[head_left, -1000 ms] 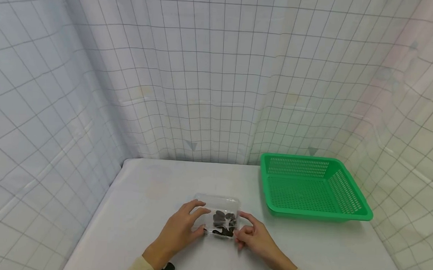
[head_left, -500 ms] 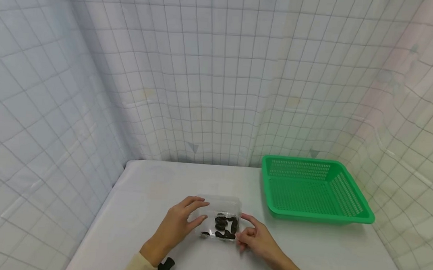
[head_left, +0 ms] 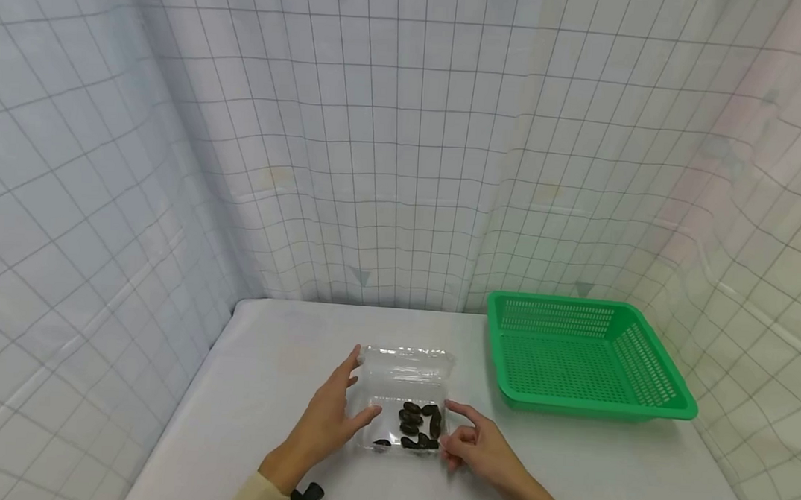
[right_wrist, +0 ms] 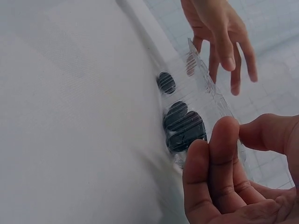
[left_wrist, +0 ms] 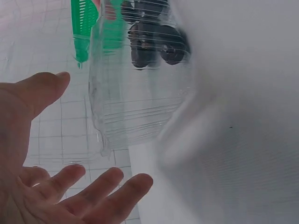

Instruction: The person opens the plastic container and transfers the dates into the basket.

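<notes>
A clear plastic clamshell container (head_left: 404, 399) lies on the white table (head_left: 267, 378) with its lid (head_left: 405, 369) folded back flat. Several dark oval pieces (head_left: 419, 428) sit in its base. My left hand (head_left: 329, 418) is spread at the container's left side, fingertips by the lid's edge, thumb near the base. In the left wrist view the left hand (left_wrist: 60, 186) shows straight fingers clear of the container (left_wrist: 140, 93). My right hand (head_left: 472, 443) is at the base's front right corner. In the right wrist view the right hand (right_wrist: 224, 172) curls fingers and thumb about the container's rim (right_wrist: 201, 84).
A green perforated basket (head_left: 595, 408) with nothing in it stands at the table's back right, about a hand's width from the container. Gridded white curtains close in the back and both sides. Bare tabletop stretches left of the container.
The container's lid has swung up and back until it lies flat behind the base. My left hand let go of it and spread out. The right hand stayed at the front right corner.
</notes>
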Available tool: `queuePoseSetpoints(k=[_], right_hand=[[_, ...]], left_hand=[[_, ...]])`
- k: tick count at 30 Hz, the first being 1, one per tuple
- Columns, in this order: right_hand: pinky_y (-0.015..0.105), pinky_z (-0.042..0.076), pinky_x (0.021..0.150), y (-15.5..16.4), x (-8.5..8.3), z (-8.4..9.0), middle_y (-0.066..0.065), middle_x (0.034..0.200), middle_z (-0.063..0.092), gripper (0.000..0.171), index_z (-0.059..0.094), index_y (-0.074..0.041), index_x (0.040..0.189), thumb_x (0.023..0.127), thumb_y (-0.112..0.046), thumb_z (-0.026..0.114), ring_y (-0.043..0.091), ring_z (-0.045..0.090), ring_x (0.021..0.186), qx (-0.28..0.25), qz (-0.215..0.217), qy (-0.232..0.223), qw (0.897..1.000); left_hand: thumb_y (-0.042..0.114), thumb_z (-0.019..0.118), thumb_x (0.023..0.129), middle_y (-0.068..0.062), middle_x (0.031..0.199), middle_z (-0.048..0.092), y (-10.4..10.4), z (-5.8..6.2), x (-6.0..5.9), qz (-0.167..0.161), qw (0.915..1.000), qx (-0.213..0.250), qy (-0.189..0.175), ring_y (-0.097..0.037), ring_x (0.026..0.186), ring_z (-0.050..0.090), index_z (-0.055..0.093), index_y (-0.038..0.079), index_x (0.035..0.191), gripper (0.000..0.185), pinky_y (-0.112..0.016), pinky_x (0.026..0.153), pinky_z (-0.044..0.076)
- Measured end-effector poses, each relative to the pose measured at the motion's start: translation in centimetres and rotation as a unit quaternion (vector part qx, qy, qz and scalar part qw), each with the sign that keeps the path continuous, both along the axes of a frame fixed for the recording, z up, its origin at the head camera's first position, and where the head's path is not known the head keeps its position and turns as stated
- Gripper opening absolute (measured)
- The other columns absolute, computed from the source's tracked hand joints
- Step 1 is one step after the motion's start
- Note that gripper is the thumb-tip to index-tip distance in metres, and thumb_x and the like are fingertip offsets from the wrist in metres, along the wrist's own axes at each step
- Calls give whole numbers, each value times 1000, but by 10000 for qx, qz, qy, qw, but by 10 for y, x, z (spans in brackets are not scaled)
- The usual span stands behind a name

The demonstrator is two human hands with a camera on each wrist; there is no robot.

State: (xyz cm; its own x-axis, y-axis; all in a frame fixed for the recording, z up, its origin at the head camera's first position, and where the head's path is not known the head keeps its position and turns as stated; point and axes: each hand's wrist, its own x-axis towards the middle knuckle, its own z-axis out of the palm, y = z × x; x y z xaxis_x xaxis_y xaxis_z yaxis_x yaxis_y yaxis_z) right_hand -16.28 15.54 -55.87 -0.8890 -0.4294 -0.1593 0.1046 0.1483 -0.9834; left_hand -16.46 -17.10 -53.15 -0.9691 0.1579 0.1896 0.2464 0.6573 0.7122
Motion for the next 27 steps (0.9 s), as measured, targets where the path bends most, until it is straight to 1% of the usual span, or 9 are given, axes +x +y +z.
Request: queuePoseSetpoints(k=[2, 4, 8, 10, 13, 17, 21, 24, 27], right_hand=[[26, 62, 75, 2, 1, -2, 11, 91, 82, 82, 34, 10, 177, 110, -9, 77, 13, 73, 72, 11, 12, -1, 10000], [26, 63, 75, 3, 3, -3, 12, 91, 82, 82, 34, 9, 177, 109, -8, 77, 12, 73, 72, 33, 18, -14, 10000], [26, 63, 74, 6, 5, -4, 14, 92, 81, 81, 35, 9, 177, 109, -8, 77, 13, 73, 72, 73, 29, -83, 9999], [27, 63, 73, 7, 6, -3, 13, 91, 81, 81, 36, 8, 177, 110, -9, 77, 14, 73, 72, 137, 44, -83, 9999], [27, 61, 72, 8, 5, -1, 9, 88, 79, 79, 38, 7, 176, 110, -10, 77, 15, 72, 72, 274, 74, -62, 9996], [27, 56, 69, 8, 4, 2, 5, 87, 77, 77, 41, 7, 174, 110, -12, 78, 14, 71, 71, 538, 161, 102, 9984], [25, 54, 68, 10, 0, 8, 4, 93, 79, 75, 46, 11, 169, 108, -15, 81, 8, 71, 74, 997, 334, 669, 9922], [23, 54, 69, 11, -2, 14, 5, 103, 79, 74, 51, 12, 165, 107, -20, 84, 3, 69, 79, 1443, 430, 1244, 9807], [23, 55, 71, 10, -4, 20, 8, 113, 76, 72, 56, 11, 160, 105, -24, 87, 0, 67, 83, 1877, 403, 1708, 9664]], left_hand=[[32, 97, 100, -24, 182, 48, 0, -5, 4, -14, 9997, -52, -254, -47, 150, 69, 17, 8, 187, 121, -63, 121, 57], [34, 98, 98, -24, 182, 48, 1, -8, 8, -42, 9989, 1, -474, -47, 147, 72, 15, 5, 187, 126, -61, 118, 59], [32, 101, 95, -27, 182, 46, 3, -12, 15, -182, 9962, 181, -831, -49, 140, 75, 12, 0, 186, 131, -53, 104, 68], [31, 102, 94, -30, 182, 44, 4, -14, 18, -254, 9947, 270, -958, -50, 138, 75, 13, 0, 186, 131, -49, 98, 70], [34, 102, 94, -32, 183, 41, 5, -15, 20, -318, 9925, 386, -1114, -50, 138, 73, 16, 1, 186, 130, -45, 97, 70], [43, 102, 92, -32, 181, 43, 5, -15, 20, -358, 9904, 400, -1271, -47, 141, 70, 21, -1, 184, 130, -44, 98, 70], [47, 103, 90, -30, 179, 46, 4, -15, 20, -374, 9883, 394, -1422, -42, 143, 67, 24, -2, 184, 132, -45, 100, 69], [47, 104, 89, -27, 180, 47, 3, -15, 20, -344, 9880, 400, -1452, -40, 145, 66, 25, 0, 184, 132, -46, 101, 68], [47, 105, 88, -26, 178, 50, 3, -16, 20, -305, 9889, 378, -1406, -40, 144, 67, 27, 1, 184, 132, -46, 101, 68]])
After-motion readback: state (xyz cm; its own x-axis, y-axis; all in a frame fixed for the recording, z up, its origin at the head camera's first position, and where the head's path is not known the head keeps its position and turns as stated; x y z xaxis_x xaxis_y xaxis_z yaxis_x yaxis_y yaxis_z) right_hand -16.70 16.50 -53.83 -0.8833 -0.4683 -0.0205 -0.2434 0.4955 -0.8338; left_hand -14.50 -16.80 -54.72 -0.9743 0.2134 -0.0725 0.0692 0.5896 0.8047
